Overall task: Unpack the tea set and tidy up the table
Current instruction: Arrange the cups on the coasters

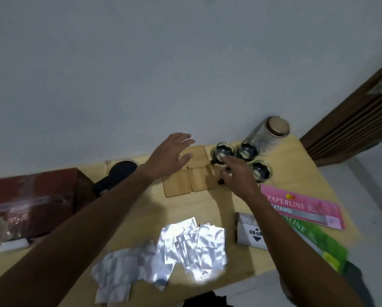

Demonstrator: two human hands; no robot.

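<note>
Table [210, 209] of pale wood carries everything, and both bare arms stretch out over it; largest on it is the dark red box [30, 200], well out to the left of the left hand [170, 157]; that hand hovers with fingers spread and straight, holding nothing, over the four wooden coasters [186, 178] laid in a square; nearer the person than both hands, a heap of shiny foil sachets [185, 247] catches the light; on the near right of the right hand [236, 173] lies a pink booklet [303, 207] reading "PAPERLINE" and partly "ITANSI"; a green booklet [318, 242] below it shows only "LINE"; a small grey carton [252, 232] close by has writing too blurred to read; beyond the right hand stands a tall glass jar [267, 136] with a brown lid; three glass cups [244, 151] cluster just past the fingertips; the right hand's fingers curl down onto a fourth glass cup [226, 175], gripping it beside the coasters.
</note>
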